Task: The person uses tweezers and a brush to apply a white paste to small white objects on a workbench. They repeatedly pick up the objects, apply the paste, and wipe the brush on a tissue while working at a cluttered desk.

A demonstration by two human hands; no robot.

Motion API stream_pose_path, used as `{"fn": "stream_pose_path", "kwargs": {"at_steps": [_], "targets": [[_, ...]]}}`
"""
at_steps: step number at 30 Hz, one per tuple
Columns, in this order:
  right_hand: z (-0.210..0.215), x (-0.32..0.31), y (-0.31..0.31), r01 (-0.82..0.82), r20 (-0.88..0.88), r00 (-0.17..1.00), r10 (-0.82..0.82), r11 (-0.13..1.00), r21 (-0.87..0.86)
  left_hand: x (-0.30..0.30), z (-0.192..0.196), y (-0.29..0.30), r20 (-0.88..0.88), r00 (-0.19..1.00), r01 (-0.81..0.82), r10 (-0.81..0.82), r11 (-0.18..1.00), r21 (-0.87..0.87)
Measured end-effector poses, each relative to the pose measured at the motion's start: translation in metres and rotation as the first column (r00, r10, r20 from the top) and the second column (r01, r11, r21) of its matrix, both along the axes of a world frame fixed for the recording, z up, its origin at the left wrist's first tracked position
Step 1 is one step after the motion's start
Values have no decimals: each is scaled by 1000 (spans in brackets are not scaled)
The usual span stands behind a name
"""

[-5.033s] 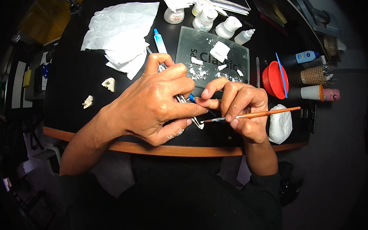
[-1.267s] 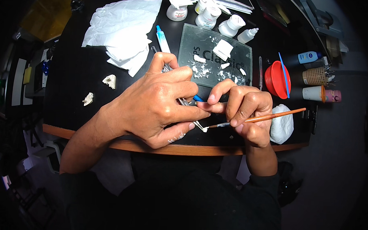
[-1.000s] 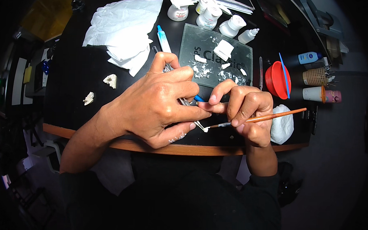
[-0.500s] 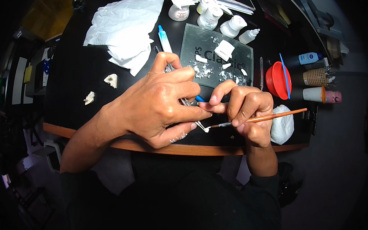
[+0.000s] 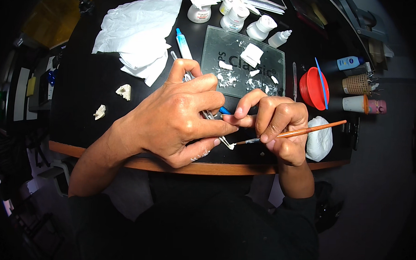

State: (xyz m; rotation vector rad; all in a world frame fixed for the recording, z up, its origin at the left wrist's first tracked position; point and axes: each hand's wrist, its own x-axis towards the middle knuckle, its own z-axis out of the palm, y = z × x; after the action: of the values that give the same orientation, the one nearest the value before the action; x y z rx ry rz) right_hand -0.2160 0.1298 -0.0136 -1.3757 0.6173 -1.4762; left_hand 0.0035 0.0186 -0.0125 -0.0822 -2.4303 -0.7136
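My left hand (image 5: pixel 183 115) is closed around slim metal tweezers (image 5: pixel 224 140), whose tips pinch a tiny white piece (image 5: pixel 231 147) above the table's front edge. From the other side, my right hand (image 5: pixel 284 121) grips a fine brush (image 5: pixel 311 129) with a brown wooden handle, and the bristle tip meets or nearly meets the piece. The fingertips of both hands come together just above it. White residue marks my left little finger. Beyond the hands lies a glass slab (image 5: pixel 215 45) bearing white crumbs and lumps (image 5: pixel 225 65) and a folded white pad (image 5: pixel 252 55).
White tissues (image 5: pixel 133 29) and two pale model pieces (image 5: pixel 123 92) are at left. A blue-and-white tube (image 5: pixel 184 45) lies by the slab; white bottles (image 5: pixel 234 20) stand behind. On the right are a red bowl (image 5: pixel 312 90), a blue stick across it, and a white wad (image 5: pixel 319 141).
The table's things sit slightly further left and higher in the view. Both hands keep the same hold, with the brush tip still at the white piece.
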Motion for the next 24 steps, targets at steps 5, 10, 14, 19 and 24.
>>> {"fn": "stream_pose_path", "kwargs": {"at_steps": [5, 10, 14, 19, 24], "targets": [[2, 1, 0, 8, 28, 1000, -8, 1000, 3, 0, 2, 0, 11, 1000, -7, 7, 1000, -10], [1, 0, 0, 14, 12, 1000, -14, 1000, -10, -1, 0, 0, 5, 1000, -3, 3, 1000, 5], [2, 2, 1, 10, 8, 1000, -10, 1000, -1, 0, 0, 0, -1, 1000, -12, 12, 1000, -7], [3, 1, 1, 10, -14, 1000, -10, 1000, 11, -1, 1, 0, 10, 1000, -6, 6, 1000, -8], [4, 3, 1, 11, 9, 1000, -12, 1000, 16, -1, 0, 0, 3, 1000, -9, 9, 1000, -8]]}}
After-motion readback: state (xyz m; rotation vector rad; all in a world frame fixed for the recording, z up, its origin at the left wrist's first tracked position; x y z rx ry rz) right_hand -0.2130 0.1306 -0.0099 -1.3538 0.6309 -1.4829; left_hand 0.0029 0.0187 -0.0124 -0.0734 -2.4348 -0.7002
